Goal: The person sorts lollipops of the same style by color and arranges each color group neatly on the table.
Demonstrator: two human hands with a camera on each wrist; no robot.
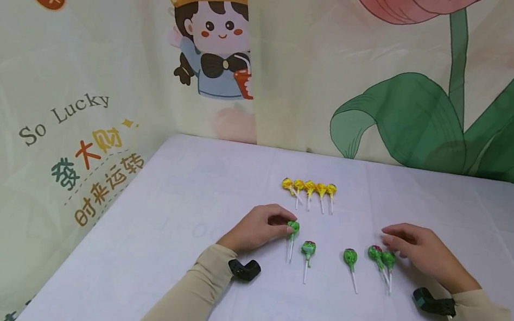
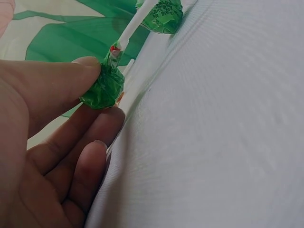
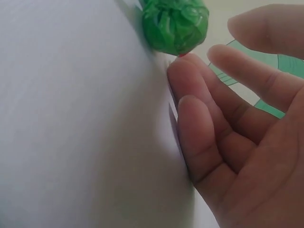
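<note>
My left hand (image 1: 259, 228) pinches the green wrapped head of a lollipop (image 2: 102, 89) between thumb and fingers, its white stick pointing toward me in the head view. Just right of it lies another green lollipop (image 1: 308, 249), and farther right a third green lollipop (image 1: 350, 257). Two more green lollipops (image 1: 375, 253) lie side by side with their heads touching. Beyond them, my right hand (image 1: 415, 246) holds nothing; its thumb and fingers are apart. In the right wrist view its fingertips are close beside a green lollipop head (image 3: 175, 26); whether they touch cannot be told.
Several yellow lollipops (image 1: 310, 188) lie in a row farther back on the white-covered table (image 1: 215, 176), the leftmost stick crossing its neighbour's. A printed cloth (image 1: 298, 78) hangs behind the table's back edge. Each wrist wears a black band (image 1: 244, 270).
</note>
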